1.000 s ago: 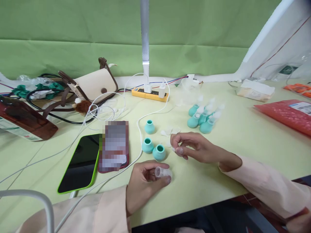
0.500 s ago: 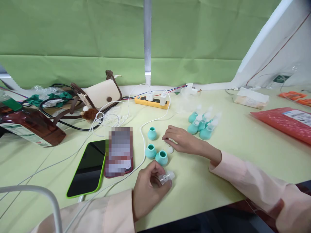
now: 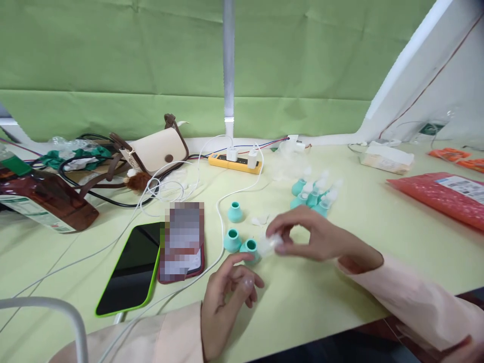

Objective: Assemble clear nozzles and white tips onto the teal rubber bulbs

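My right hand [image 3: 317, 234] pinches a small clear plastic nozzle piece [image 3: 270, 244] between thumb and fingers; its outline is blurred. My left hand [image 3: 229, 300] holds nothing. Its fingers are apart and partly curled, with the index fingertip at the front of a teal squeeze bulb [image 3: 251, 247] whose mouth is open. Close to that bulb stands a second open teal bulb [image 3: 232, 241], and a third teal bulb [image 3: 235, 213] stands farther back. Small whitish pieces [image 3: 259, 220] lie beyond my right fingertips. Several teal bulbs with clear tips [image 3: 300, 200] stand grouped behind my right hand.
A black-screened phone [image 3: 130, 269] and a red-cased phone [image 3: 200, 252] lie at left, beside a white cable [image 3: 221, 217]. Behind are a yellow power strip [image 3: 242, 165], a cream handbag [image 3: 161, 150] and a brown bottle [image 3: 49, 194]. A red package [image 3: 431, 194] lies at right.
The clear nozzle piece has passed from my left hand to my right, which has moved toward me. My left fingers have opened. The view has shifted slightly.
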Demonstrator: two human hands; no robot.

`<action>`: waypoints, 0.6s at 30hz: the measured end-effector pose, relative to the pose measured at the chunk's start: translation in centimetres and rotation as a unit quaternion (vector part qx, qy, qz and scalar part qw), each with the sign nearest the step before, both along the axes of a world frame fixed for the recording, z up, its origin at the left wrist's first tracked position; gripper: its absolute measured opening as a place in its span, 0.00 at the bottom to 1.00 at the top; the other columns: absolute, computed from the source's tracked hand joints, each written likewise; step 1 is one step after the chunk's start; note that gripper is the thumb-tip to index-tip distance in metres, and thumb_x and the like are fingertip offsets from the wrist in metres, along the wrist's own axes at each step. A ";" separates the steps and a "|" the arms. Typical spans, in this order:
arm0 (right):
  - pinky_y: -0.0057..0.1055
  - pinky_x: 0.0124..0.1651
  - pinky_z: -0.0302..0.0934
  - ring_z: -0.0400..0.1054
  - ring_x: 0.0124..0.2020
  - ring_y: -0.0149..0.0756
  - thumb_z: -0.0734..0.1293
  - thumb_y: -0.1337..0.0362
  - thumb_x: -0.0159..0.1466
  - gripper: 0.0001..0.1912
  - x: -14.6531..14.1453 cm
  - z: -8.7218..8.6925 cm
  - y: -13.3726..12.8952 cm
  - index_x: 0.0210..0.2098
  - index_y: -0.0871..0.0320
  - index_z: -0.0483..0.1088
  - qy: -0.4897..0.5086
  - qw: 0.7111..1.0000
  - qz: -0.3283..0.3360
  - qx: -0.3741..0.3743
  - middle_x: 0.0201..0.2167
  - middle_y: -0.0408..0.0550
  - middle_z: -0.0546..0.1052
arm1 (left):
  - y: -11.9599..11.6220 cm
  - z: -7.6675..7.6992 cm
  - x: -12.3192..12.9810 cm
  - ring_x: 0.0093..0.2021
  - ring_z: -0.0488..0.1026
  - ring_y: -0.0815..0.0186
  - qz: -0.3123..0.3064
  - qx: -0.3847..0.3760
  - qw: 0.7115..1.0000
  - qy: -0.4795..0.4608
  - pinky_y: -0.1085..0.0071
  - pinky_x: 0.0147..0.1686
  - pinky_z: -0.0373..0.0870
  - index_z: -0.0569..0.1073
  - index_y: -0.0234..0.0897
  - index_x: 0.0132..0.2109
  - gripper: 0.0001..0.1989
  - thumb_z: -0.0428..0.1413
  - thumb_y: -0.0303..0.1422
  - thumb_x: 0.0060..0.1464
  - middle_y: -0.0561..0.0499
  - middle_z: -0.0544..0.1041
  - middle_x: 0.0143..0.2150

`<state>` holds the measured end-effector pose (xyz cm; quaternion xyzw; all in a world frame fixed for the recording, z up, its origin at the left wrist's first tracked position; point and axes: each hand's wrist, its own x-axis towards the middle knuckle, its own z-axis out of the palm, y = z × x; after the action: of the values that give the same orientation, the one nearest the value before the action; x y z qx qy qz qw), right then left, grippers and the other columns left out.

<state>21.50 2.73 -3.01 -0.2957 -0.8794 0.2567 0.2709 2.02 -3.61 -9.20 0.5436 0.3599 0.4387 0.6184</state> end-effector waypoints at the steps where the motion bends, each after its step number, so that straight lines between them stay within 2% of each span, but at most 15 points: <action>1: 0.23 0.26 0.60 0.63 0.21 0.25 0.64 0.61 0.56 0.09 0.2 -0.3 0.7 0.33 0.61 0.67 0.019 0.998 -0.056 0.024 0.22 0.44 0.71 | -0.2 -0.1 -0.1 0.24 0.65 0.69 0.000 0.015 1.000 0.010 0.74 0.24 0.62 0.65 0.36 0.43 0.12 0.49 0.37 0.53 0.50 0.71 0.26; 3: 0.23 0.25 0.58 0.61 0.20 0.25 0.64 0.60 0.56 0.10 0.2 -1.4 1.8 0.32 0.61 0.67 0.029 0.984 -0.151 0.084 0.22 0.44 0.71 | -0.5 -0.1 -0.1 0.24 0.63 0.69 -0.003 0.052 0.997 0.050 0.75 0.24 0.60 0.66 0.36 0.39 0.08 0.50 0.34 0.52 0.52 0.68 0.24; 4: 0.24 0.24 0.57 0.61 0.20 0.26 0.63 0.59 0.56 0.10 0.1 -2.1 2.3 0.32 0.61 0.67 0.012 0.979 -0.170 0.114 0.22 0.44 0.70 | -0.6 -0.1 -0.1 0.24 0.63 0.69 -0.006 0.065 0.995 0.071 0.74 0.25 0.60 0.66 0.36 0.37 0.06 0.50 0.32 0.51 0.53 0.67 0.23; 8: 0.24 0.25 0.52 0.63 0.23 0.27 0.62 0.59 0.58 0.11 -1.0 -4.7 2.9 0.35 0.60 0.69 -0.107 0.965 -0.141 0.191 0.24 0.44 0.71 | -0.9 0.0 0.1 0.23 0.62 0.69 -0.014 0.073 0.991 0.111 0.74 0.24 0.59 0.66 0.35 0.33 0.04 0.48 0.30 0.51 0.54 0.64 0.22; 10: 0.25 0.24 0.51 0.64 0.24 0.28 0.61 0.57 0.58 0.14 -0.9 -4.8 2.9 0.39 0.58 0.69 -0.135 0.957 -0.141 0.216 0.27 0.45 0.72 | -0.9 0.1 0.1 0.23 0.62 0.69 -0.015 0.068 0.991 0.118 0.75 0.23 0.58 0.66 0.35 0.33 0.04 0.48 0.29 0.51 0.54 0.64 0.21; 12: 0.25 0.25 0.51 0.64 0.25 0.29 0.61 0.54 0.57 0.18 -0.2 -3.7 2.8 0.42 0.57 0.68 -0.150 0.938 -0.174 0.259 0.32 0.47 0.72 | -0.9 0.1 0.2 0.23 0.62 0.69 -0.010 0.068 0.990 0.120 0.75 0.23 0.58 0.66 0.35 0.33 0.04 0.48 0.29 0.51 0.54 0.64 0.21; 14: 0.26 0.27 0.52 0.64 0.27 0.30 0.60 0.53 0.58 0.20 1.2 -2.0 3.0 0.43 0.58 0.67 -0.165 0.899 -0.250 0.318 0.36 0.50 0.71 | -1.0 0.0 0.3 0.23 0.61 0.70 0.002 0.074 0.990 0.117 0.75 0.23 0.57 0.67 0.35 0.33 0.04 0.48 0.30 0.51 0.55 0.64 0.21; 16: 0.28 0.27 0.50 0.65 0.31 0.35 0.58 0.53 0.58 0.19 2.7 -0.4 3.2 0.43 0.59 0.67 -0.215 0.836 -0.357 0.357 0.39 0.52 0.70 | -1.0 -0.1 0.3 0.22 0.61 0.70 0.011 0.077 0.990 0.117 0.75 0.23 0.57 0.67 0.35 0.33 0.05 0.47 0.30 0.51 0.55 0.63 0.21; 18: 0.29 0.25 0.47 0.65 0.32 0.39 0.57 0.53 0.58 0.20 4.0 0.7 3.6 0.42 0.60 0.67 -0.296 0.775 -0.450 0.332 0.37 0.54 0.70 | -1.0 -0.2 0.3 0.22 0.61 0.70 0.011 0.078 0.989 0.122 0.75 0.23 0.57 0.67 0.36 0.33 0.05 0.47 0.31 0.51 0.55 0.63 0.21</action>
<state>25.49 6.36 -2.34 -0.6108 -0.7135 -0.3022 0.1627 2.36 -4.66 -9.38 0.6357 0.4032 0.4022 0.5211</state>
